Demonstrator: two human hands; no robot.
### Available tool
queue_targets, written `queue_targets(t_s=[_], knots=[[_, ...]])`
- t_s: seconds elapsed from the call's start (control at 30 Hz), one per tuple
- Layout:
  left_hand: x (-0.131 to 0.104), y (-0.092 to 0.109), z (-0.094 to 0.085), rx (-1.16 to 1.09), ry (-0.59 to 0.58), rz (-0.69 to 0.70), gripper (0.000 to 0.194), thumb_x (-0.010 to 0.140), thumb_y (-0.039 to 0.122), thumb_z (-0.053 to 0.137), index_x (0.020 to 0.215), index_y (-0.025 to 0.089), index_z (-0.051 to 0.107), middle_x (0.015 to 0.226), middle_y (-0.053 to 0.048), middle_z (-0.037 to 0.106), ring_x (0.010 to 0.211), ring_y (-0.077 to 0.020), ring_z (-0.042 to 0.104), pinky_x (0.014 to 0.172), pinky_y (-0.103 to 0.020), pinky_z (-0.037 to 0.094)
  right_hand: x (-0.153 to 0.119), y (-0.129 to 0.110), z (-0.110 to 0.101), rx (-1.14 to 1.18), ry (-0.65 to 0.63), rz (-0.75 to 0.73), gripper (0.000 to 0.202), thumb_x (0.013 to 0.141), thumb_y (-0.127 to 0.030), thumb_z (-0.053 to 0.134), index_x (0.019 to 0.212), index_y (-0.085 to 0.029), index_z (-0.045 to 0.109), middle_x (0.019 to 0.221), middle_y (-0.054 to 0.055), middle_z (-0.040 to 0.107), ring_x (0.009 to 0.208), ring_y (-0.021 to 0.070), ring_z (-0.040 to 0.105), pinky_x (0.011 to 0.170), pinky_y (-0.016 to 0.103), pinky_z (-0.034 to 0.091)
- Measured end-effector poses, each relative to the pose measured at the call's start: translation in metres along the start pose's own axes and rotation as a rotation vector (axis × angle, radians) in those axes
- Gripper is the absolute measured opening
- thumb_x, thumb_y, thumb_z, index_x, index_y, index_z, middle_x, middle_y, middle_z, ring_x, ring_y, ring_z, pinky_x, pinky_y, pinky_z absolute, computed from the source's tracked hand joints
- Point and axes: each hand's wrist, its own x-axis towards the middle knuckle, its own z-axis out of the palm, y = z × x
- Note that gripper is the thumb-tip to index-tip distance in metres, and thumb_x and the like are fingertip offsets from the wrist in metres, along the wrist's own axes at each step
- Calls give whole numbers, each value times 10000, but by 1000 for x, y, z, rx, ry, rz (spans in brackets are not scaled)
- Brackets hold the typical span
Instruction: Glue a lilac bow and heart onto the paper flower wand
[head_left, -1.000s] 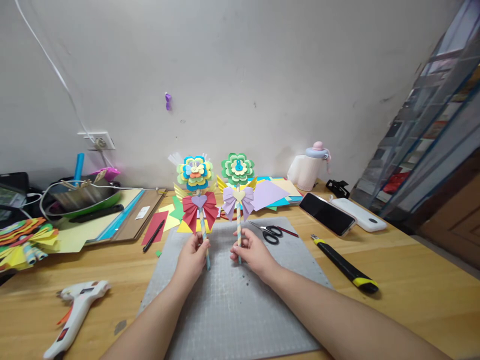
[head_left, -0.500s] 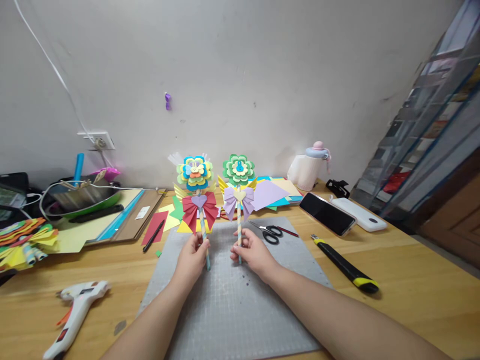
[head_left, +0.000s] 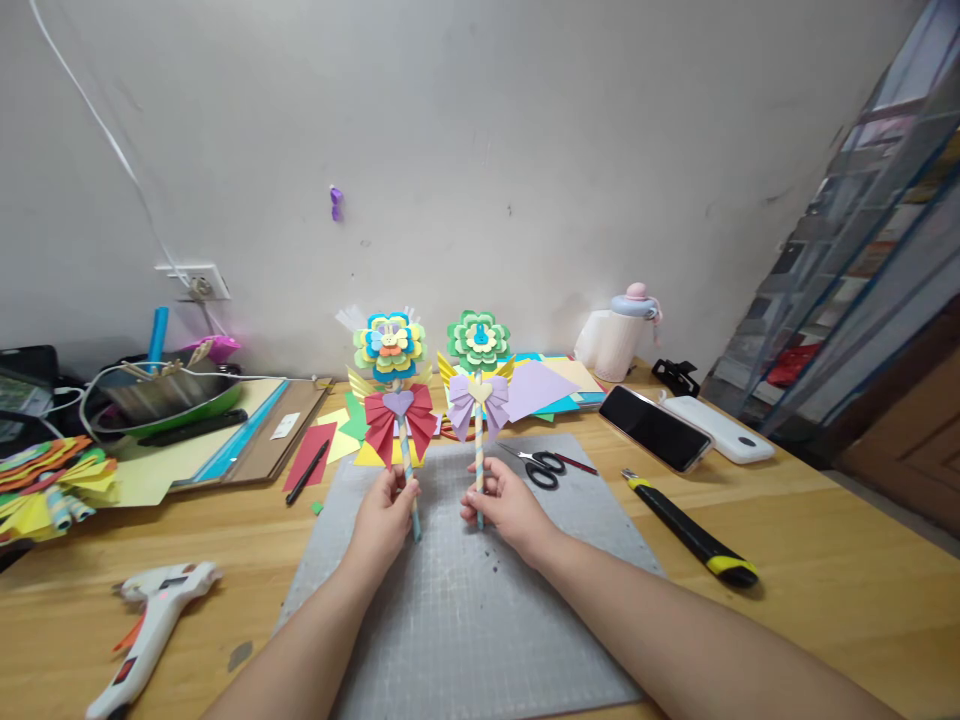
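My left hand (head_left: 386,512) is closed around the striped stick of a paper wand (head_left: 399,412), which has a red pleated bow, a purple heart and a blue and yellow flower on top. The stick leans slightly. My right hand (head_left: 504,503) pinches the striped stick of a second paper wand (head_left: 480,395), held upright, with a purple bow, yellow wings and a green flower. Both wands are side by side and apart, above the grey cutting mat (head_left: 480,630).
Scissors (head_left: 541,466) lie on the mat behind my right hand. A utility knife (head_left: 694,530), a phone (head_left: 655,428) and a white device (head_left: 718,428) are at right. A glue gun (head_left: 154,630) and a pen (head_left: 307,473) lie left. Coloured papers (head_left: 536,388) sit behind.
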Motion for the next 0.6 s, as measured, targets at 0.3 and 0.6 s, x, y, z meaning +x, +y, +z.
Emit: queue_targets(t_s=[0.3, 0.6], knots=[[-1, 5, 2, -5, 12, 3, 387, 659, 477, 617, 875, 183, 490, 596, 77, 479, 344, -33, 303, 327, -177, 242, 0, 0, 0, 0, 1, -1, 458, 620, -323, 721, 957, -221, 429, 651, -80, 580, 573, 124, 633, 583, 277, 479], [-4, 9, 3, -2, 25, -19, 427, 622, 508, 619, 857, 180, 480, 588, 84, 477, 336, -29, 311, 319, -173, 254, 0, 0, 0, -2, 2, -2, 468, 615, -333, 724, 956, -220, 425, 650, -78, 583, 571, 124, 632, 581, 275, 479]])
